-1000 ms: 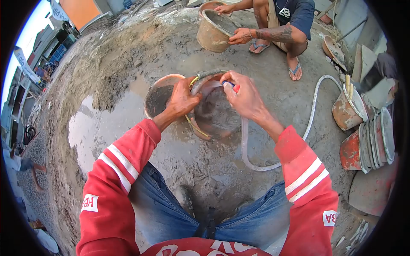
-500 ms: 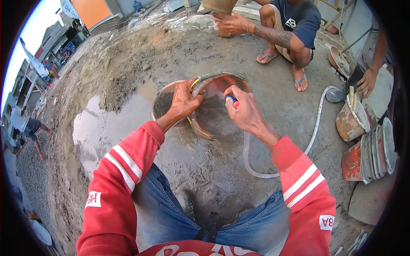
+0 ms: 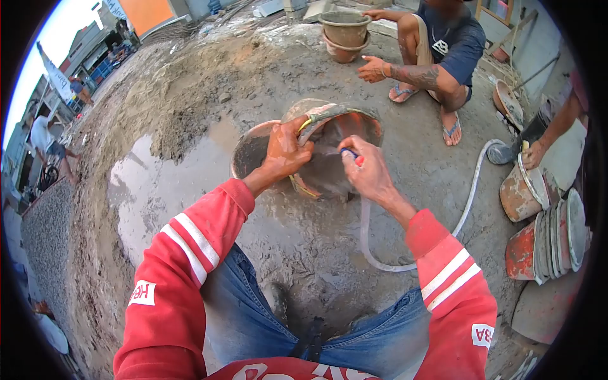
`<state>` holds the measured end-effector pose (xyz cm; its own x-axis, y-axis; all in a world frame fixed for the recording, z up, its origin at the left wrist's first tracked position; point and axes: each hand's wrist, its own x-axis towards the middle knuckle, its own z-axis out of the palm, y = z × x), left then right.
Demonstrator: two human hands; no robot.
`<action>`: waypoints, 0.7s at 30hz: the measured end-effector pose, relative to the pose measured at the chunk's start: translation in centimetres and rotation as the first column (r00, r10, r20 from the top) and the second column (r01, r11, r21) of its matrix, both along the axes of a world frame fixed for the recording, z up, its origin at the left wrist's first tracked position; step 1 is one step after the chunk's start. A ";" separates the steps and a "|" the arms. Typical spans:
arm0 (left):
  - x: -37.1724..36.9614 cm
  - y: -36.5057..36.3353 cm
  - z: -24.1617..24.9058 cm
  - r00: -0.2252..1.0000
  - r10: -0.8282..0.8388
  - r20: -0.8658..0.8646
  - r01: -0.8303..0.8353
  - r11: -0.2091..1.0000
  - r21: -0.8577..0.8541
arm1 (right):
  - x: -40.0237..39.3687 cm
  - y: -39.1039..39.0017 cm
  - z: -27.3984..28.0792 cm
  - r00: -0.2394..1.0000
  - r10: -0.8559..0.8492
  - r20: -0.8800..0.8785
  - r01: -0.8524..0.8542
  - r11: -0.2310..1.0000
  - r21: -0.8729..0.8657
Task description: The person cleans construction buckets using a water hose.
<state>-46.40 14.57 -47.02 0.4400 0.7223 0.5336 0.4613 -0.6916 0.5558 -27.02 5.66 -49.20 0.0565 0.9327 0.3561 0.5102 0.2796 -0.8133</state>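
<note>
Mold (image 3: 335,152) is sitting tipped on its side on the wet ground (image 3: 304,240), mouth facing the camera, right between both hands. It's leaning against a second pot (image 3: 250,152) on its left, the two touching. A hose (image 3: 465,190) is running across the ground from the right and curving up toward the mold's lower edge.

Left hand (image 3: 285,152) is clamping down on the mold's near-left rim, fingers curled over the edge where a yellow band (image 3: 305,122) is showing. Right hand (image 3: 370,174) is sitting just at the mouth on the right side, closed around a small tool (image 3: 353,157) with a red and blue handle, its tip poking into the opening. So the mold is basically pinned by the left hand while the right one is working inside it with the tool.

Further back another person (image 3: 437,50) is crouching with one hand out near a stack of pots (image 3: 345,31). Off to the right a third person's hand (image 3: 535,152) is reaching down beside a bucket (image 3: 519,190), and a row of lids (image 3: 557,231) is leaning there.
</note>
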 end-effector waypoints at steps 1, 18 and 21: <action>-0.1 0.3 -0.3 1.000 0.007 0.017 -0.008 0.999 0.042 | 0.1 -0.1 0.5 0.999 -0.042 0.029 0.042 0.999 0.012; 1.1 1.3 -2.0 0.994 0.045 0.104 -0.073 0.955 0.288 | 0.2 -0.4 0.8 0.994 -0.071 0.082 0.061 0.991 0.120; 1.2 1.2 -1.3 0.994 0.025 0.105 -0.055 0.954 0.296 | -0.3 -0.9 0.3 0.997 -0.045 0.060 0.036 0.989 0.144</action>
<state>-45.22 15.76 -48.37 0.3482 0.5400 0.7662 0.4457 -0.8145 0.3715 -27.33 4.81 -48.90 0.0662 0.8696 0.4894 0.5723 0.3687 -0.7325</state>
